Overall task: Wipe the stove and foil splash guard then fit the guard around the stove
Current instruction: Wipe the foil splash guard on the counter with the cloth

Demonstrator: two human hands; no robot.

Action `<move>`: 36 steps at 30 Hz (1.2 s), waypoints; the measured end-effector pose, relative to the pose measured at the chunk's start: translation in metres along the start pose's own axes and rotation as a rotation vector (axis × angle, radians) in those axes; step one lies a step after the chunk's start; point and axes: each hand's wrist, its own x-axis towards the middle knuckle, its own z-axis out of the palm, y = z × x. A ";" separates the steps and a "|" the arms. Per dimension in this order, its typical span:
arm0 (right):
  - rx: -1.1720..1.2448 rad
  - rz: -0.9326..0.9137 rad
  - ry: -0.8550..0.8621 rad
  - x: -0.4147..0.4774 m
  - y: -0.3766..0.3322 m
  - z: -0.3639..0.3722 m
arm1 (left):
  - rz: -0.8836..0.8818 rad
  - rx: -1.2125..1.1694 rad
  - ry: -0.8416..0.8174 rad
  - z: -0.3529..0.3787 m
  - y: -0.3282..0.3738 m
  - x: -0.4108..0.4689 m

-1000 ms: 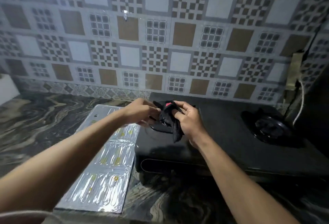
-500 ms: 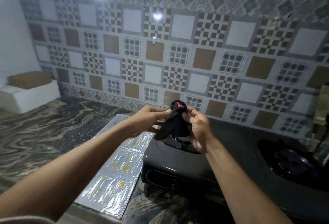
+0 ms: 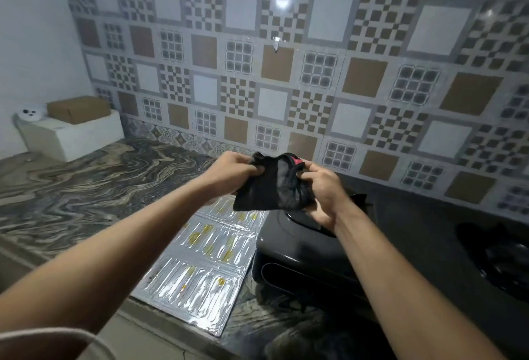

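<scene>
While two hands [image 3: 232, 170] [image 3: 316, 190] grip it, one cloth [image 3: 269, 190] hangs.

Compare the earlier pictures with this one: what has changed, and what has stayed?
The left hand and right hand have lifted the black cloth higher above the stove and pulled it from a bunch into a wider sheet, still gripping it. The foil guard stays flat on the counter beside the stove.

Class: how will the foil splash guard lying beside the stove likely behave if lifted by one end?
The foil splash guard looks thin with fold lines between panels, so it probably bends there and feels light. Its yellow-stained, shiny surface may be greasy, hence slippery.
</scene>
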 end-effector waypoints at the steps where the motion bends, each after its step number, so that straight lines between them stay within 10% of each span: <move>1: 0.001 0.027 -0.021 0.005 0.002 0.002 | -0.045 -0.040 0.020 -0.008 -0.003 0.005; 5: -0.129 0.048 -0.119 0.034 0.015 0.017 | -0.123 -0.065 0.001 -0.042 -0.021 0.037; 12: -0.598 -0.084 0.197 0.115 0.074 0.061 | -0.181 -0.053 -0.239 -0.097 -0.080 0.110; 19: -0.502 0.151 0.198 0.180 0.132 0.094 | -0.281 -0.149 -0.539 -0.146 -0.142 0.178; 36: -0.568 0.420 0.446 0.317 0.216 0.090 | -0.290 0.058 -0.237 -0.152 -0.267 0.328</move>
